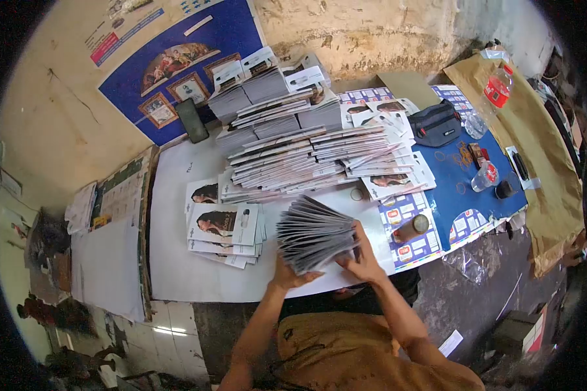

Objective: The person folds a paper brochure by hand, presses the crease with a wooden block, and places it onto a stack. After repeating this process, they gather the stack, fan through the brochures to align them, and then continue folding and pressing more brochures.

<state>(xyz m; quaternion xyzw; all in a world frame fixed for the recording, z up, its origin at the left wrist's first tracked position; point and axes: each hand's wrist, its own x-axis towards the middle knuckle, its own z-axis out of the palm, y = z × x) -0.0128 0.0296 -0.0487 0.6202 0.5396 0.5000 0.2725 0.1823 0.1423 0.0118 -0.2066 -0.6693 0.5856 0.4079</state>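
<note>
A thick bundle of printed leaflets stands on edge at the table's front, its sheets fanned apart toward the top. My left hand grips its lower left side, with the thumb along the bottom edge. Around the right side closes my right hand, thumb at the lower corner. To the left lies a small loose pile of leaflets with a dark-haired figure on the cover. Just behind the bundle rise large stacks of the same leaflets, partly hiding one another.
A phone leans on the wall at the back left. Right of the stacks are a grey pouch, rubber bands, a plastic bottle, a cup with red print and a brown cylinder. The white tabletop ends near my body.
</note>
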